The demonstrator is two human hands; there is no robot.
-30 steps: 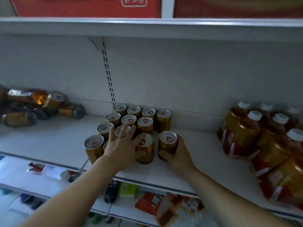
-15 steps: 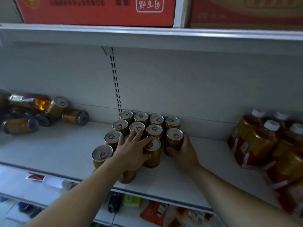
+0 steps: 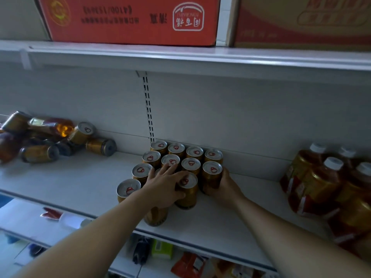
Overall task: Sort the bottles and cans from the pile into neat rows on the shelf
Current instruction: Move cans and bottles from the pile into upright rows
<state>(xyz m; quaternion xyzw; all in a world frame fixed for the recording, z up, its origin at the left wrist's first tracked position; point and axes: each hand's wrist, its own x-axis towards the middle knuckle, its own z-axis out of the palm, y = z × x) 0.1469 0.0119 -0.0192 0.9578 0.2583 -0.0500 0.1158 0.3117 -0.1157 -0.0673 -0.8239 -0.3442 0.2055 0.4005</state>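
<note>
Right hand (image 3: 227, 187) wraps a gold metal can (image 3: 210, 179) round its rigid, likely slippery wall; left hand (image 3: 162, 187) lies with fingers spread over neighbouring can tops (image 3: 190, 163).

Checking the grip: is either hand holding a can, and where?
Right hand grips a gold can round its side; left hand rests flat on can tops.

Upper shelf (image 3: 180, 57) carries a red carton (image 3: 128, 21), print upside down, just beside a second red-tan carton (image 3: 301, 23); slotted upright (image 3: 148, 109) on back panel; green packet (image 3: 161, 248), orange-red packet (image 3: 190, 263) on the tier below.
</note>
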